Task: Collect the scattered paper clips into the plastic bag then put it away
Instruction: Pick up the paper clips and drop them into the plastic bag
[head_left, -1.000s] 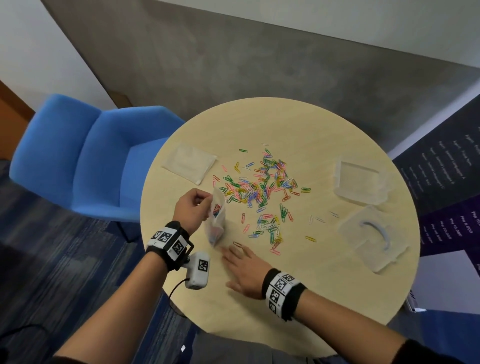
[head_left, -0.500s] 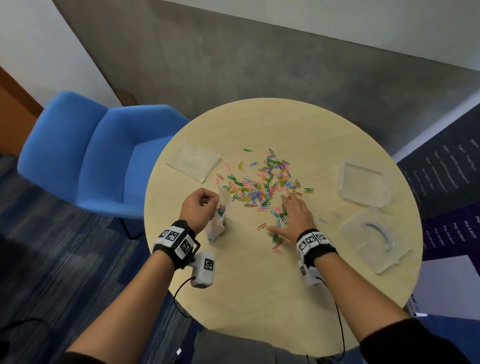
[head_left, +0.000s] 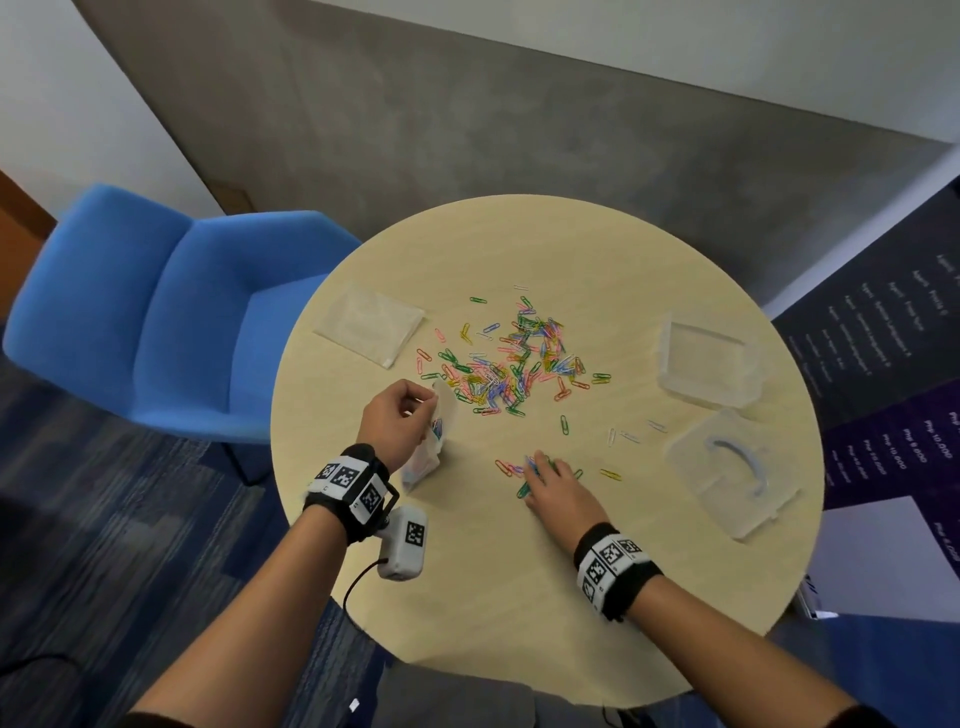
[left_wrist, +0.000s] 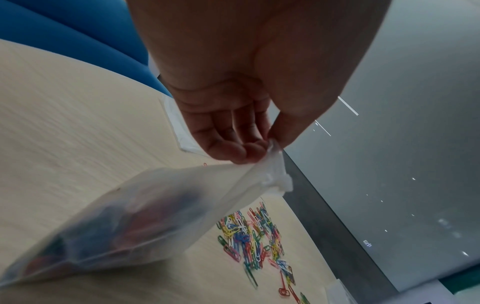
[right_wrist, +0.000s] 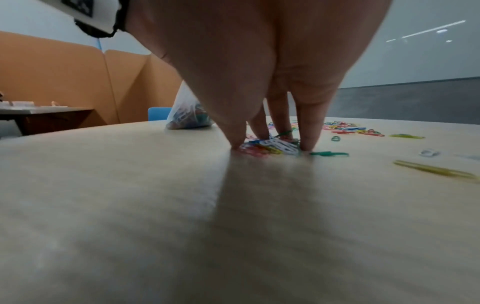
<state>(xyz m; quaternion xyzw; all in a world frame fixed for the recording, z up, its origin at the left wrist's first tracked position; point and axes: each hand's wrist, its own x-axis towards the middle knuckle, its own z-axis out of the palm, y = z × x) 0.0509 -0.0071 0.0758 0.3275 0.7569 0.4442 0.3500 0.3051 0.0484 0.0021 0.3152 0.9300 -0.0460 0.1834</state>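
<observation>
Coloured paper clips lie in a loose pile mid-table, also in the left wrist view. My left hand pinches the top edge of the clear plastic bag, which stands on the table with clips inside. In the left wrist view, thumb and fingers pinch that edge and the bag hangs below. My right hand rests its straight fingertips on the table around a small bunch of clips near the front. The bunch lies flat between thumb and fingers.
A flat empty bag lies at the far left of the round table. A clear plastic box and its lid sit at the right. Stray clips lie between. A blue chair stands left.
My right hand went from beside the bag out to the pile, then drew back toward me with a small bunch of clips under its fingertips. The left hand kept its pinch on the bag.
</observation>
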